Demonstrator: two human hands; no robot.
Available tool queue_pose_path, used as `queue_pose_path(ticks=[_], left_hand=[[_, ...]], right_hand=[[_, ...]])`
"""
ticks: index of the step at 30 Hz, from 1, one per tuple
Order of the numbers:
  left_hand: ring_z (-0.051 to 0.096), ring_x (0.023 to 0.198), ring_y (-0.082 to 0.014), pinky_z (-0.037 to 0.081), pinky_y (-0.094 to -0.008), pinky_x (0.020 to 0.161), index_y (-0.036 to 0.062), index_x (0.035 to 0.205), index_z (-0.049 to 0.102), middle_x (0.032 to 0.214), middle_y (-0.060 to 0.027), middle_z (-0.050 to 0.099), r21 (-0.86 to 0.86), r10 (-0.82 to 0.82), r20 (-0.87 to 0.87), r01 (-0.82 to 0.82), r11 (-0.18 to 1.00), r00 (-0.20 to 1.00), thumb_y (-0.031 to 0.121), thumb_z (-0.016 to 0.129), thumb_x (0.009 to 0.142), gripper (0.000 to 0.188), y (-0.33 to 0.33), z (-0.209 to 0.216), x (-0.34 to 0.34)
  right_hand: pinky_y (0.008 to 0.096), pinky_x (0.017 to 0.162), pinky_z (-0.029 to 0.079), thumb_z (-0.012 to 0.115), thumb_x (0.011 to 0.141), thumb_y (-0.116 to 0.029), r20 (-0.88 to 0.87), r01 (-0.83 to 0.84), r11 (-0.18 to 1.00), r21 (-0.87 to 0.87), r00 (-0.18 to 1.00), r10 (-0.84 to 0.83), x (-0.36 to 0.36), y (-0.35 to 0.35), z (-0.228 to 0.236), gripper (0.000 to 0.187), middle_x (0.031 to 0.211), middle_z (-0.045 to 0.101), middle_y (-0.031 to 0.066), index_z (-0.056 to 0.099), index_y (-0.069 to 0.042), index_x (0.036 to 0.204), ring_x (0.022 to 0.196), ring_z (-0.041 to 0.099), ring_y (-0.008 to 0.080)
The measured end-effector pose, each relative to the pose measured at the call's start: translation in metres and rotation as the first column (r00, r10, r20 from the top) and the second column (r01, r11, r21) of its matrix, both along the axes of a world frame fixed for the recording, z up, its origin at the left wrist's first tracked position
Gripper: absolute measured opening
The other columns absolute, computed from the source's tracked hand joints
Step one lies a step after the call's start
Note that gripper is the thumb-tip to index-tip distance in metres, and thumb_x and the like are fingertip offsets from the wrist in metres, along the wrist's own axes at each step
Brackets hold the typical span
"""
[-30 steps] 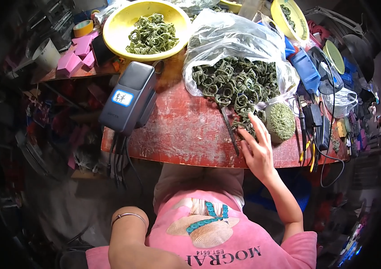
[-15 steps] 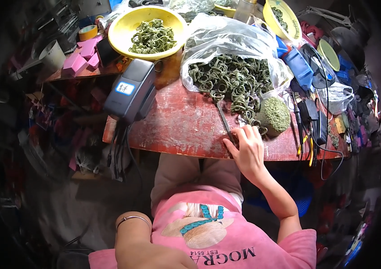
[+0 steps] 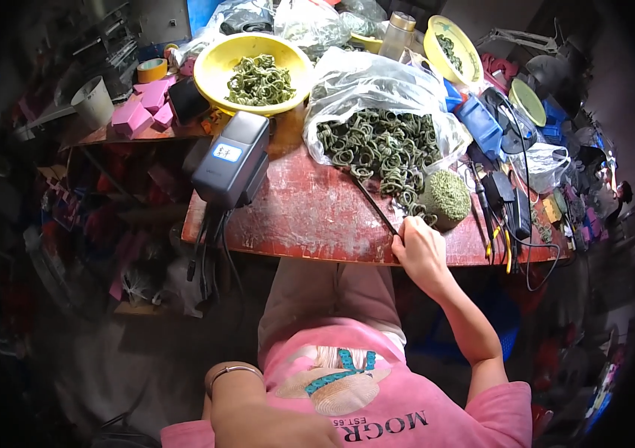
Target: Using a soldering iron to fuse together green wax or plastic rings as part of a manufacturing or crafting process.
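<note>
At the table's front edge, my right hand [image 3: 420, 250] is closed around the near end of a thin dark rod-like tool [image 3: 376, 203]. The tool slants across the red tabletop, its far end by a pile of small dark green rings [image 3: 388, 145]. These rings spill from a clear plastic bag [image 3: 366, 71]. Just beyond my right hand, a round lump with a light green, grainy top [image 3: 448, 196] touches the rings. My left hand [image 3: 280, 422] is raised at the lower edge, blurred, a bracelet [image 3: 231, 367] on its arm; its fingers are out of sight.
A yellow bowl [image 3: 209, 86] of green rings stands at the back left, behind a dark boxy device [image 3: 231, 160] with hanging cables. Pink blocks [image 3: 132, 119] lie farther left. To the right are blue bins [image 3: 479, 125], yellow-handled pliers [image 3: 508, 250], cables and another yellow bowl [image 3: 437, 63].
My right hand has moved slightly right and nearer me, and its fingers have closed around the tool's near end. The whole view has shifted a little. My left arm stays low.
</note>
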State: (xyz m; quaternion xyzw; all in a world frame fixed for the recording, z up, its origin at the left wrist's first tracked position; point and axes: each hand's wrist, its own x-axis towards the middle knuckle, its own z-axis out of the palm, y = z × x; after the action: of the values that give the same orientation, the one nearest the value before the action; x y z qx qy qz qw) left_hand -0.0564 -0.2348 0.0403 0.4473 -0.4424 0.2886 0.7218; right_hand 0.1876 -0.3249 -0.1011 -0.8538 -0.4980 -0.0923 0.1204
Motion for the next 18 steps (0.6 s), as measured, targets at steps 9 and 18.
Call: queue_pose_path(ticks=[9,18], left_hand=[[0.043,0.039,-0.0131,0.027,-0.0249,0.033,-0.0082,0.070,0.057,0.055,-0.0058,0.046,-0.043,-0.125,-0.014,0.124,0.991,0.992,0.005,0.055,0.082,0.017,0.008,-0.014,-0.002],[0.046,0.040,-0.0134,0.033,-0.0239,0.037,-0.0048,0.071,0.059,0.055,-0.0066,0.049,-0.023,0.005,-0.031,-0.006,1.000,1.000,0.003,0.062,0.076,0.009,-0.012,-0.054,0.003]], right_hand=[[0.0151,0.040,0.025,0.062,0.078,-0.012,-0.982,0.100,0.994,0.045,-0.180,0.063,0.040,-0.024,0.015,0.009,0.068,0.057,0.0028,0.058,-0.003,0.079,0.048,0.038,0.0013],[0.0159,0.044,0.030,0.062,0.076,-0.007,-0.885,0.131,0.941,0.311,-0.322,0.337,0.011,-0.033,0.026,0.016,0.079,0.057,0.0079,0.053,-0.003,0.089,0.058,0.044,0.0055]])
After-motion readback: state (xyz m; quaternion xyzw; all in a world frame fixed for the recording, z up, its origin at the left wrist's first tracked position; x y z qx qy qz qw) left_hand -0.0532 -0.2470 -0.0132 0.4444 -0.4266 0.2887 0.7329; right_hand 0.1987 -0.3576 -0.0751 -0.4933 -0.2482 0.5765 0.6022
